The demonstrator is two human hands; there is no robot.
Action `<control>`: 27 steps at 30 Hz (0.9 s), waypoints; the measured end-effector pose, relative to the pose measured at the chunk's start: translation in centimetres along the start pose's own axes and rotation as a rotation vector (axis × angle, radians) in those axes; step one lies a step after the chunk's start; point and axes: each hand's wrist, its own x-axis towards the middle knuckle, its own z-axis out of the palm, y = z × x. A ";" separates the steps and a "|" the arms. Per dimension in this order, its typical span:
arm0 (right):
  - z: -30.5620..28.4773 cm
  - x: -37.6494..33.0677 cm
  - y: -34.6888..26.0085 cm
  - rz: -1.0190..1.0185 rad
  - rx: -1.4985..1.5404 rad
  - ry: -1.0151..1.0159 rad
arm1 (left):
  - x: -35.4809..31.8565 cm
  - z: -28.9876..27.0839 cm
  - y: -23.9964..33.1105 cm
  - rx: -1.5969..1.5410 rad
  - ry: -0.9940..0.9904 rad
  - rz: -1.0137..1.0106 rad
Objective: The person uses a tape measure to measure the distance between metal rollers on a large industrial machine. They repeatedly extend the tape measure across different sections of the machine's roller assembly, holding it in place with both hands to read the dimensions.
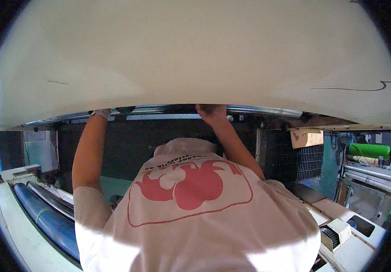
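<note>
A wide cream surface [195,54] fills the upper half of the view, and its lower edge cuts across both hands. My left hand [100,113], with something pale around the wrist, reaches up to the shiny metal roller [159,109] under that edge; its fingers are hidden. Further right along the same roller is my right hand [212,113]. Its wrist and lower palm show, but the fingers disappear behind the cream edge. Whether either hand grips the roller I cannot tell.
Below the hands spreads my pale shirt [182,240] with a red print. A blue roller [52,226] lies in a machine frame at lower left. To the right are a brown cardboard piece [306,138], a dark wire grid [309,163], a green cylinder [369,150] and a pale vented housing [335,235].
</note>
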 end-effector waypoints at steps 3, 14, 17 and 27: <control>-0.3 -0.1 0.1 -0.014 -0.013 0.167 | 0.0 0.1 0.1 -0.006 -0.007 -0.006; -2.0 1.0 -1.0 0.047 -0.087 -0.085 | 0.1 0.1 0.4 -0.011 -0.018 -0.006; -1.3 0.8 -0.7 -0.013 -0.036 0.051 | 0.0 0.2 0.5 -0.010 -0.025 -0.003; -3.3 1.6 -1.2 -0.005 -0.116 0.013 | 0.0 0.2 0.5 -0.008 -0.044 -0.008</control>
